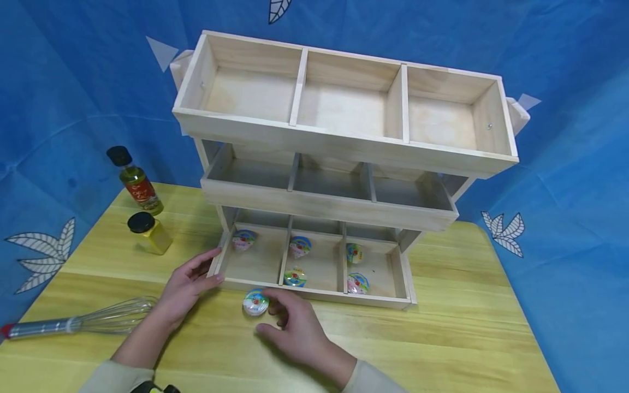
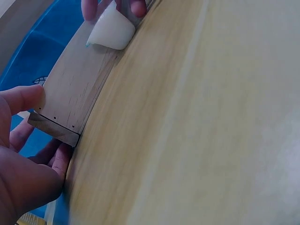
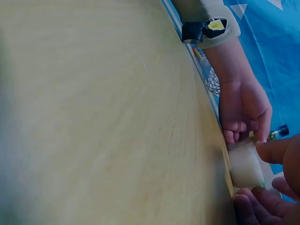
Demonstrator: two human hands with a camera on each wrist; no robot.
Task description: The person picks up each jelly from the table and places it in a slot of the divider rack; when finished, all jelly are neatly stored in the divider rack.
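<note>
A small jelly cup [image 1: 255,302] with a printed foil lid and white body stands on the table before the wooden rack's bottom tray [image 1: 314,293]. My right hand [image 1: 297,327] is beside it, thumb and fingers spread, index fingertip right at its rim. In the right wrist view, the jelly cup [image 3: 246,168] shows between thumb and fingers. My left hand [image 1: 183,287] holds the tray's left front corner, thumb at the front board [image 2: 70,89] and fingers along the side. Inside the tray, one jelly cup [image 1: 243,239] lies in the left compartment, two in the middle, two in the right.
Two upper trays of the rack [image 1: 344,143] overhang the bottom one, each with three compartments. At the left stand a sauce bottle [image 1: 141,188] and a yellow jar [image 1: 153,237] with a black lid. A whisk [image 1: 93,322] lies near the left forearm. Blue cloth surrounds the table.
</note>
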